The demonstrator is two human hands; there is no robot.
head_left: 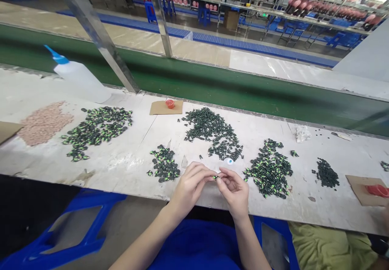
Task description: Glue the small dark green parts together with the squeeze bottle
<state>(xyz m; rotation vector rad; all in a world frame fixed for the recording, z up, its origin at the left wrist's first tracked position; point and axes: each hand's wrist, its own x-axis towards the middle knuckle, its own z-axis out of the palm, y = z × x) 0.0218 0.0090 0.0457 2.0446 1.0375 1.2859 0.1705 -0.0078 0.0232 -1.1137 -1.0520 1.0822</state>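
The small dark-and-green piece [215, 177] lies at the tips of the left hand [189, 183], pinched there, while the right hand [236, 189] is curled close at its other side — whether it is gripped there too cannot be told. For good handling, light and even pressure should be used, with the piece well in sight. Beyond both hands a dark heap [204, 125] is spread — mixed heaps are seen at left [165, 168] and right [270, 172].
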